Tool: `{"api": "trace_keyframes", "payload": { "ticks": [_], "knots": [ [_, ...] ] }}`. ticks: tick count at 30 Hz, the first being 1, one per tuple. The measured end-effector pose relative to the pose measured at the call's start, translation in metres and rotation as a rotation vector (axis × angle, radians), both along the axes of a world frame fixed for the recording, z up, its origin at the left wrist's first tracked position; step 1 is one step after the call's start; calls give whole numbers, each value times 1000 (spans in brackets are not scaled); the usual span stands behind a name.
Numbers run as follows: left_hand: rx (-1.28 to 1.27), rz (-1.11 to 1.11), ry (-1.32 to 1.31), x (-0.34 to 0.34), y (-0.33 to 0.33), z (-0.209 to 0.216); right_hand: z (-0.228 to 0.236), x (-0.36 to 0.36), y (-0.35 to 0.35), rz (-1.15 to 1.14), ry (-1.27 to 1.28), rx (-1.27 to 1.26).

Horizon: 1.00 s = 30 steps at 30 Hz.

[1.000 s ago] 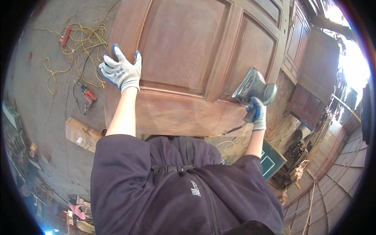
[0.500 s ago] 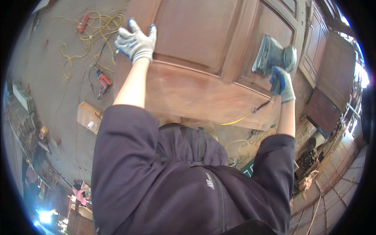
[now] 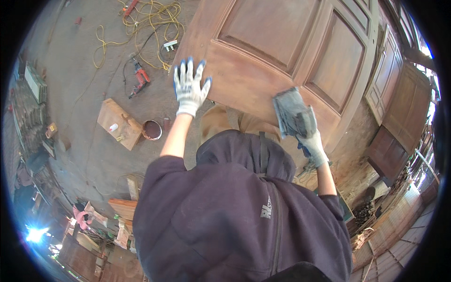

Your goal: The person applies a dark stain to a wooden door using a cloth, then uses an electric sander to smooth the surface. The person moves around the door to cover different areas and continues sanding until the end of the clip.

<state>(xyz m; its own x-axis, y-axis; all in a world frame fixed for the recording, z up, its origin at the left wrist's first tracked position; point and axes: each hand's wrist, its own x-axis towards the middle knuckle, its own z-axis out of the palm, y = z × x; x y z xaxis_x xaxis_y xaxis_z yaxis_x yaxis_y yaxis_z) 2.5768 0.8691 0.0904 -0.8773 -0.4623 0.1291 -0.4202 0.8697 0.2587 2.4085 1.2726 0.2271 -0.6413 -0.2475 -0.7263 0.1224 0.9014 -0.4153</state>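
Observation:
A brown panelled wooden door [image 3: 244, 70] lies in front of me, its near edge close to my body. My left hand [image 3: 190, 91], in a white glove with blue fingertips, is spread open at the door's near left corner. It holds nothing; whether it touches the wood I cannot tell. On the right, my gloved right hand [image 3: 312, 144] is closed round a dusty grey power sander [image 3: 293, 113]. The sander sits over the plain bottom rail of the door, tilted, with its flat pad toward the left. My fingers are partly hidden behind its body.
A red power drill [image 3: 140, 80] and a tangled yellow cord [image 3: 159, 21] lie on the floor at left. Nearer are a wooden board [image 3: 117, 123] and a tub of dark brown stuff [image 3: 152, 129]. More doors [image 3: 386, 70] lean at right. A person in pink [image 3: 82, 215] is at lower left.
The sander has come off the right-hand panel, left and toward me, to the bottom rail. My left hand has shifted to the near corner, and my view has turned.

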Motion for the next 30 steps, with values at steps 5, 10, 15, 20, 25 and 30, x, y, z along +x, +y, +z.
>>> {"api": "trace_keyframes", "payload": {
  "ticks": [5, 10, 15, 20, 25, 30],
  "knots": [
    [89, 105, -59, 77, 48, -11, 7, 22, -96, 147, 91, -208],
    [284, 183, -100, 93, 68, -9, -2, 43, -195, 245, 243, -225],
    [646, 286, -452, 136, 68, -16, 0, 63, -265, 407, 325, -260],
    [693, 577, -315, 229, 99, -15, 1, 68, -273, 663, 391, -504],
    [834, 1415, -134, 346, 221, -13, -16, 72, -233, 542, 107, -848],
    [1184, 1294, -374, 342, 328, -33, -41, 1, -201, 543, 454, -607]
  ]
}}
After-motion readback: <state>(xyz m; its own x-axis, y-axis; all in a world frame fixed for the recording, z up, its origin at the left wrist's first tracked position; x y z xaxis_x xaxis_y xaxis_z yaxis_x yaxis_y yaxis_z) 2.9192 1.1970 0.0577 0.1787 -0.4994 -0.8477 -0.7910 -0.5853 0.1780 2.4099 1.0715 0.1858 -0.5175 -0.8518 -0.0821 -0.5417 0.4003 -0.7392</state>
